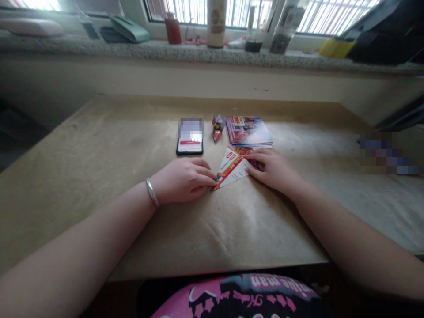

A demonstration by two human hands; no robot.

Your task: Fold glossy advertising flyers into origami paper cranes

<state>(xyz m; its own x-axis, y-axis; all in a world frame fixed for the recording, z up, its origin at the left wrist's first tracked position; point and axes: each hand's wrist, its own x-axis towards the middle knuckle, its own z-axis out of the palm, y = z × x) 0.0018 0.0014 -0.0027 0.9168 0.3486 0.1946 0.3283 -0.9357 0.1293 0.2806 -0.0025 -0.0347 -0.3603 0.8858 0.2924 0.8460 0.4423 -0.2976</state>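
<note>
A printed paper sheet (232,170), folded into a pointed shape with white, orange and red areas, lies on the table in front of me. My left hand (187,179), with a silver bangle at the wrist, pinches its lower left point between thumb and fingers. At the paper's right side, my right hand (273,170) has its thumb and fingers closed over the edge. Just beyond the paper is a stack of printed flyers (250,131). Left of that stack lies a small folded paper piece (217,128).
A phone (190,137) with a lit screen lies left of the small folded piece. Behind the table (99,145), a stone windowsill (149,51) carries a red bottle (172,28), a tall canister (216,24) and other items. A blurred patterned object (387,152) is at the right.
</note>
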